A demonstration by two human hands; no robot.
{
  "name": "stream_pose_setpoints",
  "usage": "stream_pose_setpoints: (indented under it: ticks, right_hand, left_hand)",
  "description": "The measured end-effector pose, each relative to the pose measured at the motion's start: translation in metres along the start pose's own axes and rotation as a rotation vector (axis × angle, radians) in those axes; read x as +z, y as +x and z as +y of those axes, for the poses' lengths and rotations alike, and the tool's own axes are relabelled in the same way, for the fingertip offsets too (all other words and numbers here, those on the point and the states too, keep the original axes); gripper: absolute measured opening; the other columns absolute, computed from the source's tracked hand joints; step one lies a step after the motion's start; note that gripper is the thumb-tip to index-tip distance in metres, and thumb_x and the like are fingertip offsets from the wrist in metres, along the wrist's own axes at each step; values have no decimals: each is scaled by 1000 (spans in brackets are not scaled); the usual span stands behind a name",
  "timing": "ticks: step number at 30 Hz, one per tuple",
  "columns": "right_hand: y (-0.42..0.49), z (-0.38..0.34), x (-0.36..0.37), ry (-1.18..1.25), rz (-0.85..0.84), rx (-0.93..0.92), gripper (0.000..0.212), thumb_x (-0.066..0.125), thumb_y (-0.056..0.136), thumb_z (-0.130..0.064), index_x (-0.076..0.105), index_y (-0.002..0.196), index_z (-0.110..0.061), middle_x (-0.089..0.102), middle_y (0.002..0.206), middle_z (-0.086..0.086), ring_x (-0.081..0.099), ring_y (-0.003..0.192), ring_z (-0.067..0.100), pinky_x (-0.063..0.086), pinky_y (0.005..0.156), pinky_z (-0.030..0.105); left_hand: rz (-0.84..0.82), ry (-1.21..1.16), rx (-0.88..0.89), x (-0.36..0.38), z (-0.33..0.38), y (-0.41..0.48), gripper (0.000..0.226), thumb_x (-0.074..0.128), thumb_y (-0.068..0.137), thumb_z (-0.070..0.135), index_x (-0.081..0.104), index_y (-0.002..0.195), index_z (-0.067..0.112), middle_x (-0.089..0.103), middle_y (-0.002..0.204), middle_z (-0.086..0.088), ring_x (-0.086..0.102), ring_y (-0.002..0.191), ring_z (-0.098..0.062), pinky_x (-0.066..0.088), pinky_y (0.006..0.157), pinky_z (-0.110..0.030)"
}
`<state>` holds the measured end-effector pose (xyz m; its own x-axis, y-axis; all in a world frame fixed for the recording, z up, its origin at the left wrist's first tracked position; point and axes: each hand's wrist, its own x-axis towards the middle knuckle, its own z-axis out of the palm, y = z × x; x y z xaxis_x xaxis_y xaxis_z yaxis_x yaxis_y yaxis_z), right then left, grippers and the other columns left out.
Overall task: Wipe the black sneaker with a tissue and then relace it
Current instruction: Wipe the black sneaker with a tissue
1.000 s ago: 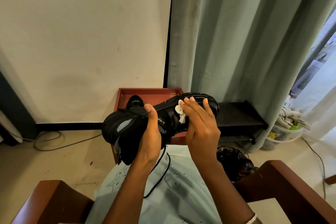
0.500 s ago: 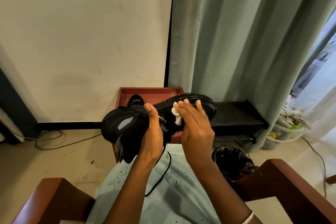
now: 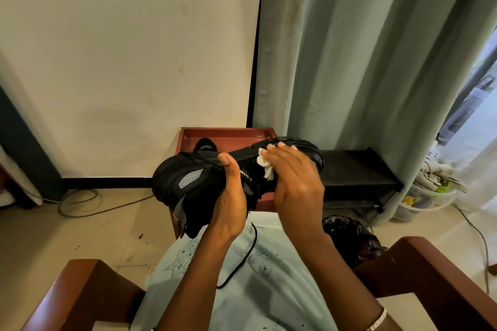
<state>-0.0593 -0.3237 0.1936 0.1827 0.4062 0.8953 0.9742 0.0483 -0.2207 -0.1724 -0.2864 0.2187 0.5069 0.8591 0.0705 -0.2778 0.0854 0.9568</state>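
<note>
The black sneaker point(image 3: 188, 183) is held sideways above my lap, its thick sole turned toward the far side. My left hand point(image 3: 230, 204) grips it around the middle, thumb across the top. My right hand point(image 3: 295, 183) presses a crumpled white tissue point(image 3: 266, 166) flat against the shoe's side near the sole. A loose black lace point(image 3: 243, 255) hangs from the shoe onto my lap.
A red-brown tray point(image 3: 226, 134) with a second black shoe point(image 3: 205, 145) stands behind, against the wall. A black low rack point(image 3: 355, 169) is to its right under the green curtain. A black bag point(image 3: 349, 236) lies by the chair's wooden armrests point(image 3: 430, 271). Cables point(image 3: 80, 201) run on the floor at the left.
My right hand slid the tissue left along the shoe's side and then a little back right. The left hand and sneaker stayed nearly still.
</note>
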Motion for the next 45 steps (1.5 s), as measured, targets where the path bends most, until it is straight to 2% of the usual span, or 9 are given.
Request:
stream_pose_setpoints:
  ticks: [5, 11, 14, 19, 23, 27, 32, 37, 45]
  right_hand:
    - [23, 3, -7, -87, -70, 182, 36, 42, 90, -17, 75, 101, -13, 74, 96, -2, 57, 93, 19, 51, 76, 27]
    - [28, -24, -10, 97, -358, 100, 20, 60, 85, -14, 77, 93, -19, 74, 87, -7, 64, 89, 19, 55, 69, 34]
    - [38, -14, -16, 76, -477, 86, 24, 59, 85, -5, 78, 94, -17, 74, 89, -2, 65, 90, 24, 56, 71, 41]
    - [49, 23, -34, -77, -497, 227, 26, 67, 85, 6, 79, 96, -15, 69, 98, 2, 63, 89, 19, 56, 78, 37]
    - [52, 20, -37, -71, -467, 280, 22, 68, 87, 1, 80, 94, -15, 71, 95, 2, 65, 84, 17, 56, 76, 33]
    - [59, 6, -28, 61, -523, 258, 20, 70, 86, -5, 80, 92, -21, 73, 93, -4, 66, 84, 12, 57, 77, 35]
    - [64, -11, -20, 229, -601, 203, 19, 71, 86, -5, 80, 93, -20, 73, 92, -6, 65, 85, 5, 55, 80, 23]
    - [68, 13, -34, 76, -668, 293, 25, 69, 86, 1, 80, 93, -21, 71, 96, -2, 65, 86, 12, 56, 82, 33]
    - [74, 23, -49, 23, -785, 283, 22, 70, 87, -4, 79, 92, -23, 70, 96, -6, 63, 83, 9, 56, 81, 32]
  left_hand:
    - [20, 72, 24, 2, -5, 0, 119, 26, 42, 106, 54, 136, 38, 57, 140, 5, 49, 132, -9, 35, 116, -42]
    - [-52, 113, 76, 6, -1, -6, 81, 22, 64, 80, 63, 103, 23, 73, 84, 25, 69, 88, 6, 53, 70, -11]
    - [-60, 176, 59, 4, -4, -7, 91, 20, 58, 97, 66, 113, 39, 72, 98, 25, 64, 102, 8, 52, 88, -15]
    - [31, 270, -1, 9, 17, -17, 36, 11, 70, 67, 40, 89, 56, 36, 92, 38, 40, 88, 22, 17, 83, 9]
    - [24, 327, 55, 4, 5, -11, 76, 7, 44, 101, 46, 94, 59, 57, 102, 24, 53, 99, 15, 31, 104, -13]
    - [-33, 369, 137, 5, 4, -11, 63, 13, 55, 92, 47, 86, 49, 53, 86, 26, 45, 80, 37, 32, 72, 10]
    - [-112, 330, 132, 6, 1, -13, 67, 13, 58, 95, 47, 99, 54, 51, 96, 38, 43, 88, 38, 33, 76, 9]
    - [-52, 431, 74, 2, -2, -11, 80, 2, 43, 103, 49, 56, 40, 51, 57, 14, 51, 60, 22, 41, 65, -5]
    - [-54, 505, 64, 1, -9, -7, 105, -2, 37, 106, 46, 73, 20, 48, 70, 9, 48, 60, 23, 37, 66, 0]
